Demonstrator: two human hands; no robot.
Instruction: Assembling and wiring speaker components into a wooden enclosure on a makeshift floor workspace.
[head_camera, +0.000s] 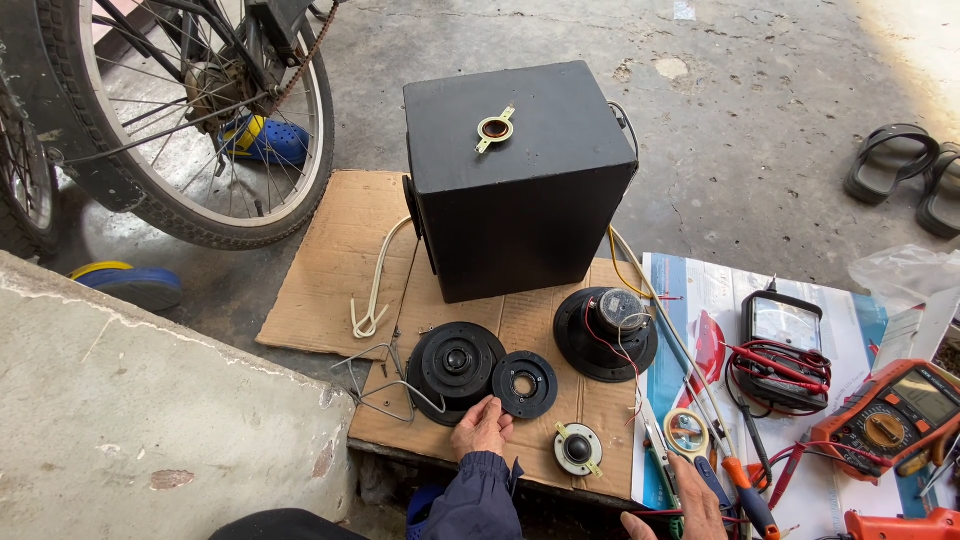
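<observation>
The left hand (482, 426) pinches the rim of the black tweeter horn (455, 366) with curled fingers; the right hand (688, 505) rests loosely open by the screwdrivers (735, 480).

Orange multimeter (890, 420), 4 o'clock: grey rectangular screen lying face up.
Black analogue meter (785, 345), 3 o'clock: pale dial window showing.
Printed sheet (700, 290), 3 o'clock: white, blue and red, lying under the meters.
</observation>
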